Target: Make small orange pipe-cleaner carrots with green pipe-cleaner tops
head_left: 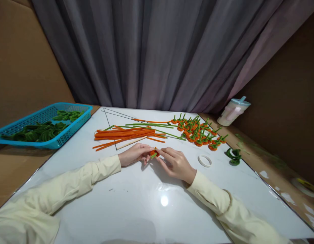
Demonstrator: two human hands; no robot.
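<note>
Between my two hands, above the white tabletop, is a small orange pipe-cleaner pumpkin (154, 154) with a bit of green on it. My left hand (136, 154) pinches it from the left with closed fingers. From the right, my right hand (176, 162) grips its other side between thumb and fingertips. Just beyond lies a bundle of orange pipe cleaners (124, 133), with a thin wooden stick (131, 143) along its near side. Several green pipe cleaners (149, 124) stretch behind and to the right. Finished-looking orange pumpkins with upright green stems (195, 130) stand grouped at the back right.
A blue basket (54, 144) of curled green pieces (36, 131) sits at the left. Right of my hands are a white ring (204, 161) and green curled pieces (233, 156). A lidded cup (233, 113) stands at the far right, before a grey curtain (157, 57).
</note>
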